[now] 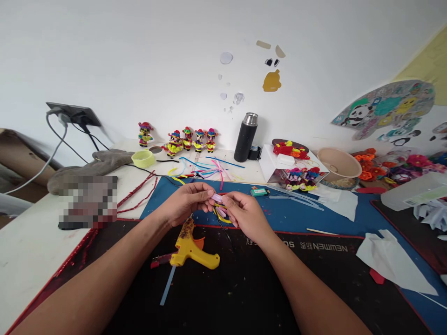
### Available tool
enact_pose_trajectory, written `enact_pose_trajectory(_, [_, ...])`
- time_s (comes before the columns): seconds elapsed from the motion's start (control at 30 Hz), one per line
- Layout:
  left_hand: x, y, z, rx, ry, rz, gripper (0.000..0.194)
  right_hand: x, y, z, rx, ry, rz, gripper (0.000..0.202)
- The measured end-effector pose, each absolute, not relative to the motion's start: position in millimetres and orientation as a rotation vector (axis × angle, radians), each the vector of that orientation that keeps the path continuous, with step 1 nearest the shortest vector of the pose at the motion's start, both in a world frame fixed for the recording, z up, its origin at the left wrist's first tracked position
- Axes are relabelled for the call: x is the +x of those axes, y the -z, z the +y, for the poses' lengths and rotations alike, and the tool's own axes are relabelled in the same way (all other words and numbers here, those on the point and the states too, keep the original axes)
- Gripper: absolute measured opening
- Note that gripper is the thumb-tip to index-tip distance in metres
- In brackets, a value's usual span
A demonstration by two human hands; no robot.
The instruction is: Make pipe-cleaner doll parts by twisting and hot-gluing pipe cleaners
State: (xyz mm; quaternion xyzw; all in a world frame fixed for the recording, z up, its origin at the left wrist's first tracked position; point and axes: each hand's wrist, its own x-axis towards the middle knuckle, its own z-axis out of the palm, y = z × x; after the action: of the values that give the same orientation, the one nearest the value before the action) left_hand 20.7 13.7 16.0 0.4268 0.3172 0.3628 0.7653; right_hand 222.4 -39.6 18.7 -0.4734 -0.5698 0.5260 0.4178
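Observation:
Above the middle of the desk, a short lilac pipe cleaner (217, 198) is pinched between my two hands. My left hand (192, 200) grips its left end with thumb and forefinger. At the other end, the thumb and fingers of my right hand (244, 211) are closed on it. Just below the fingers, a yellow pipe cleaner (224, 220) and more lilac and dark strands show, partly hidden by the right hand. A yellow hot glue gun (190, 249) with a glue stick (168, 284) in its back lies on the black mat (223, 298) under my left hand.
Several small pipe cleaner figures (172, 144) stand along the wall beside a yellow ring-shaped roll (143, 158). A black thermos (246, 137) stands behind loose coloured pipe cleaners (206, 168). On the right are a white box (270, 160), a beige bowl (338, 163) and white paper (391, 260).

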Motion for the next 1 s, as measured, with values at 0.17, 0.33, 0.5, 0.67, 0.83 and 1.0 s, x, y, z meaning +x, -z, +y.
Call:
enact_pose_trajectory(0.17, [21.1,-13.3,14.1,0.919,-0.796,0.689,0.032,220.9,-21.1,-40.4,-1.189,-1.322,-1.442,0.041])
enact_pose_trajectory(0.33, [22.5,-15.4,12.8,0.932,-0.811,0.687,0.035,220.7,-19.3,-40.4,-1.165,-1.344,-1.416,0.039])
enact_pose_trajectory(0.5, [23.0,-15.3,12.8,0.969,-0.819,0.691,0.035,220.5,-15.5,-40.0,-1.158,-1.383,-1.378,0.040])
enact_pose_trajectory(0.67, [23.3,-14.4,13.9,0.996,-0.826,0.693,0.033,220.3,-14.2,-39.5,-1.160,-1.398,-1.376,0.044])
enact_pose_trajectory(0.83, [24.9,-16.5,14.0,0.995,-0.864,0.698,0.033,221.8,-13.7,-38.2,-1.157,-1.397,-1.335,0.046])
enact_pose_trajectory(1.0, [25.1,-18.2,14.4,0.951,-0.889,0.697,0.037,223.3,-15.2,-37.6,-1.156,-1.393,-1.300,0.048])
